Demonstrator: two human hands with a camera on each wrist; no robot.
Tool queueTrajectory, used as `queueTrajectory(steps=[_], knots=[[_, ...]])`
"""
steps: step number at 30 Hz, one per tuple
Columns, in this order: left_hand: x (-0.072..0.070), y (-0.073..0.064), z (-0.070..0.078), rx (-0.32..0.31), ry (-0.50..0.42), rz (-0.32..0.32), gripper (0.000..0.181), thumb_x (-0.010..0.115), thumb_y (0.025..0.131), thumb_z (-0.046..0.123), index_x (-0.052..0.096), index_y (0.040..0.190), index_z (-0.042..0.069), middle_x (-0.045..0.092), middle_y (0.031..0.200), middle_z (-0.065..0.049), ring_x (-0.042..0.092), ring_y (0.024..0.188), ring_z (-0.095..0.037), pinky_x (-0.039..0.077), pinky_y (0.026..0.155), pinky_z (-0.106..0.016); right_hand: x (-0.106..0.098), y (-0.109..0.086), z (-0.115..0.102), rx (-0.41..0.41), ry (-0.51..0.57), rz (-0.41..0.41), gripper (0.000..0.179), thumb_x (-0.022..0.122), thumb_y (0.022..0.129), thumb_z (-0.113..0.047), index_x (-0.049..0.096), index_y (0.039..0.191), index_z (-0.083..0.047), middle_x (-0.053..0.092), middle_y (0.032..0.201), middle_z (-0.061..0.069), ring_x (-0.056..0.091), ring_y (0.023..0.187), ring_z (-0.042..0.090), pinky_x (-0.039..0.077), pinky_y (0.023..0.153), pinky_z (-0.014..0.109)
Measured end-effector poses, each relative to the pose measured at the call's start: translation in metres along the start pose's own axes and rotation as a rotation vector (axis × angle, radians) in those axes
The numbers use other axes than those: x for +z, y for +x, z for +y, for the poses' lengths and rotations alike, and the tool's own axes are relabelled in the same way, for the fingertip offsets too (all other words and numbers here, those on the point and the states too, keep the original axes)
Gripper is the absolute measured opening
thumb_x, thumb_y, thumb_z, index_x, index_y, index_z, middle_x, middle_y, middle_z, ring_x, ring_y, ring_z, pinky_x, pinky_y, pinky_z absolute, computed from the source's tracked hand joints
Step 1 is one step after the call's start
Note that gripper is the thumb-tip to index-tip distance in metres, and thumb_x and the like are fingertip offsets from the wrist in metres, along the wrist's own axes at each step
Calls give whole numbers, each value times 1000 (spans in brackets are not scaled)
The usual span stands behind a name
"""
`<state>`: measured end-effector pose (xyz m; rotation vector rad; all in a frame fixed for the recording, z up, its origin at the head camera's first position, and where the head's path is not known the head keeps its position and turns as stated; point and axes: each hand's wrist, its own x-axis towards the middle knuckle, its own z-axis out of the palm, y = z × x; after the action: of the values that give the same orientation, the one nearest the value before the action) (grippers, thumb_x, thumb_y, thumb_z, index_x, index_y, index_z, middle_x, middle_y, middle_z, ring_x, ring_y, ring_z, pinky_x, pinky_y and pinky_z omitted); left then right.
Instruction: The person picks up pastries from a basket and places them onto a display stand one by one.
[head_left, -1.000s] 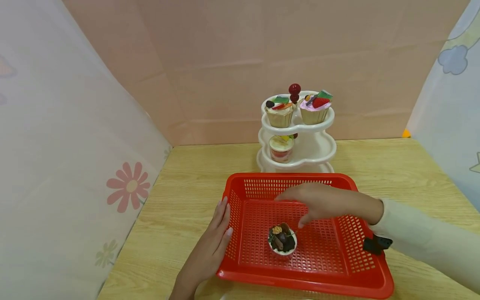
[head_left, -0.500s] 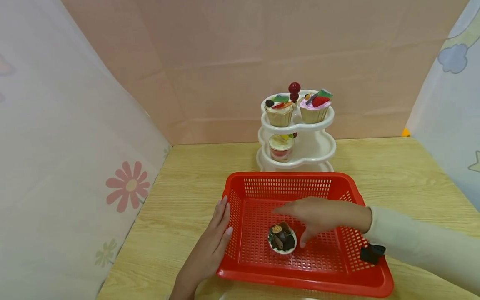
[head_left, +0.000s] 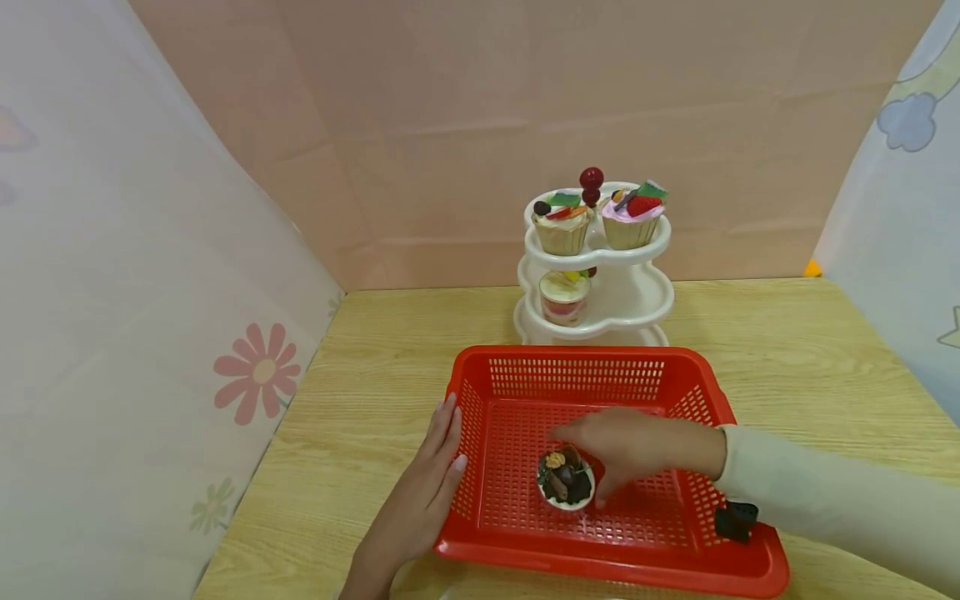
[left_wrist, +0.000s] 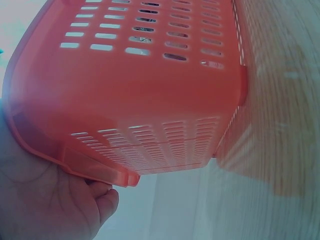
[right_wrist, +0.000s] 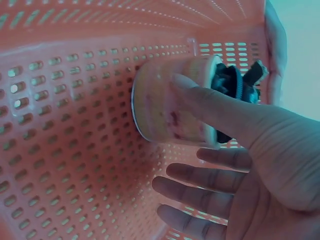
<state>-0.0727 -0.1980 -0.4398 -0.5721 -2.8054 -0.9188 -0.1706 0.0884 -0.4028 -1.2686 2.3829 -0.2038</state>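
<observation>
A dessert cup (head_left: pixel 566 478) with dark chocolate topping and a walnut piece stands upright in the red plastic basket (head_left: pixel 600 564). My right hand (head_left: pixel 628 443) is down inside the basket, on the cup's right and far side. In the right wrist view the thumb (right_wrist: pixel 215 107) lies across the side of the cup (right_wrist: pixel 170 100); whether it touches is hard to tell. The other fingers (right_wrist: pixel 200 192) are spread and apart from it. My left hand (head_left: pixel 415 497) rests along the basket's left rim with straight fingers; the left wrist view shows its palm (left_wrist: pixel 50 200) against the rim.
Behind the basket stands a white tiered stand (head_left: pixel 626 296). Its top tier bears a cream cupcake (head_left: pixel 561 233), a pink-topped cupcake (head_left: pixel 630 225) and red balls (head_left: pixel 591 179). Another dessert cup (head_left: pixel 565 300) sits one tier lower. Wooden tabletop (head_left: pixel 795 358) surrounds the basket.
My right hand has moved lower and nearer to the dessert cup, its thumb now beside it. The left hand, basket and cup have stayed put.
</observation>
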Motion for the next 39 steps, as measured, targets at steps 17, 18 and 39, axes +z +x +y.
queueTrajectory(steps=[17, 18, 39], knots=[[0, -2, 0, -19, 7, 4, 57, 38, 103, 29, 14, 152, 14, 3, 159, 2, 6, 144, -21, 11, 111, -22, 9, 5, 5, -104, 104, 54, 72, 89, 57, -40, 55, 118, -25, 57, 106, -20, 56, 98, 1, 50, 82, 31], [1, -2, 0, -19, 4, 6, 57, 38, 103, 29, 14, 152, 14, 3, 159, 2, 6, 144, -22, 11, 111, -22, 9, 5, 6, -122, 119, 56, 71, 89, 58, -39, 54, 118, -25, 56, 106, -20, 56, 98, 1, 50, 83, 30], [1, 0, 1, -23, 32, 7, 56, 37, 103, 27, 14, 152, 14, 4, 159, 1, 7, 144, -21, 27, 107, -45, 9, 7, 13, -225, 269, 29, 66, 85, 67, -37, 53, 125, -27, 56, 113, -20, 54, 104, -1, 47, 91, 29]])
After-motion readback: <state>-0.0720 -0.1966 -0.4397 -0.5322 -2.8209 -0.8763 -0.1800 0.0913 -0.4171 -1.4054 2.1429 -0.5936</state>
